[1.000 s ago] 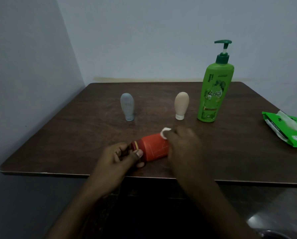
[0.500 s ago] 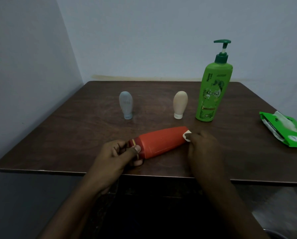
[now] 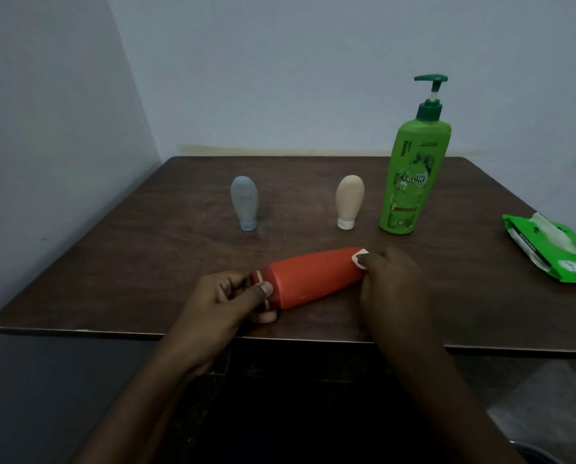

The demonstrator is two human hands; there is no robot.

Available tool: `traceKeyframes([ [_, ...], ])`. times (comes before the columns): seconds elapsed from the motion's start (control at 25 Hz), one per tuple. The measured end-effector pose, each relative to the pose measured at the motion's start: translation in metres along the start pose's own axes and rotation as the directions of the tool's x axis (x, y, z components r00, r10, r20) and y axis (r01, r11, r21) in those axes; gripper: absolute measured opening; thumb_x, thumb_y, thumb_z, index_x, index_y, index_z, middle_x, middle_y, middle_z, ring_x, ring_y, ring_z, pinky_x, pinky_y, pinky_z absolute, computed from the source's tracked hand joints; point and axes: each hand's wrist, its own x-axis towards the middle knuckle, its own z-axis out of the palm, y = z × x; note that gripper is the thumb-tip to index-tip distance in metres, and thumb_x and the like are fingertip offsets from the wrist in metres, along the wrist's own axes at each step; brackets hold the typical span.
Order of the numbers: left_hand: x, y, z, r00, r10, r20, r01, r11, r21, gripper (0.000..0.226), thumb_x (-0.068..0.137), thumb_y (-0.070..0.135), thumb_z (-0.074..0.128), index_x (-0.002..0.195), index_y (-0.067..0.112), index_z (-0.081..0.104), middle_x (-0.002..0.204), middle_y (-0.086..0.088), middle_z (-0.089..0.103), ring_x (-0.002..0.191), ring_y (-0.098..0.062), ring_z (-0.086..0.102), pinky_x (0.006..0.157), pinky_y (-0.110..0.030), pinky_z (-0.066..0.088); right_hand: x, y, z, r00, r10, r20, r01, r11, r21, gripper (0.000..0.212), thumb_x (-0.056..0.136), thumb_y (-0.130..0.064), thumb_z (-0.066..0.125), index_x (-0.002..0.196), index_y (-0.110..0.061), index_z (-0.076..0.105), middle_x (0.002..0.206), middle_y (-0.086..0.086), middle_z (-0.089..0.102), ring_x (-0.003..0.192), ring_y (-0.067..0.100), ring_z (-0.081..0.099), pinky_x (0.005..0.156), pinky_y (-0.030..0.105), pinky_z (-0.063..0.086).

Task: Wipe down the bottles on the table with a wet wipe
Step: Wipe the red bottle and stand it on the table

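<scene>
The red bottle (image 3: 313, 276) lay on its side near the front edge of the table (image 3: 146, 262), cap end toward the person's left and base end toward the right. The left hand (image 3: 226, 299) had its grip closed on the cap end, thumb on top and fingers curled around it. The right hand (image 3: 393, 283) was at the base end, its grip narrow and pinched on a folded white wet wipe (image 3: 360, 257), of which only a small corner showed above the fingers.

The step in hand looked like wiping along the length of the red bottle. To do it well, the left hand would need to hold the cap firmly so the bottle neither rolled nor slid off the near edge, while the wipe pressed flat against the plastic rather than by one corner. Turning the bottle a little between strokes would bring the underside, which faced the table, within reach. The base end and the ridges near the cap probably deserved their own pass.

A grey tube (image 3: 244, 204), a beige tube (image 3: 348, 202) and a green pump bottle (image 3: 413, 175) stood upright farther back, well apart from the hands, and seemed to be waiting their turn. A green wipe pack (image 3: 554, 249) lay at the right edge, handy if a fresh wipe were wanted.
</scene>
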Motion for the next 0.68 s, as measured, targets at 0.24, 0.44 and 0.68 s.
traceKeyframes([
  [0.24,0.0,0.002,-0.001,1.0,-0.02,0.01,0.02,1.0,-0.022,0.023,0.096,0.007,0.066,0.104,-0.013,0.071,0.094,-0.024,0.073,0.084,-0.026,0.073,0.081,-0.036,0.065,-0.035,-0.063,-0.008,0.933,-0.341,0.112,0.328,0.937,0.119,0.027,0.083,-0.008,0.06,0.107,-0.013,0.071,0.093,0.003,0.064,0.085,0.023,0.058,0.067,0.035,0.052],
  [0.44,0.002,-0.001,-0.001,1.0,-0.002,-0.009,0.002,1.0,0.011,0.022,0.097,0.006,0.065,0.104,-0.014,0.069,0.086,-0.015,0.07,0.079,-0.023,0.072,0.079,-0.035,0.063,0.003,-0.008,0.002,0.996,-0.036,0.081,0.042,0.997,-0.069,0.03,0.07,0.002,0.069,0.097,-0.009,0.076,0.081,0.014,0.06,0.075,0.036,0.058,0.06,0.034,0.045],
  [0.68,-0.001,0.002,0.0,1.0,-0.027,0.01,0.027,0.999,-0.036,0.021,0.097,0.008,0.065,0.105,-0.011,0.072,0.1,-0.029,0.074,0.088,-0.028,0.074,0.083,-0.039,0.064,-0.038,-0.076,-0.004,0.941,-0.315,0.123,0.302,0.946,0.115,0.024,0.084,-0.009,0.06,0.105,-0.01,0.07,0.089,0.004,0.06,0.081,0.023,0.054,0.06,0.035,0.048],
])
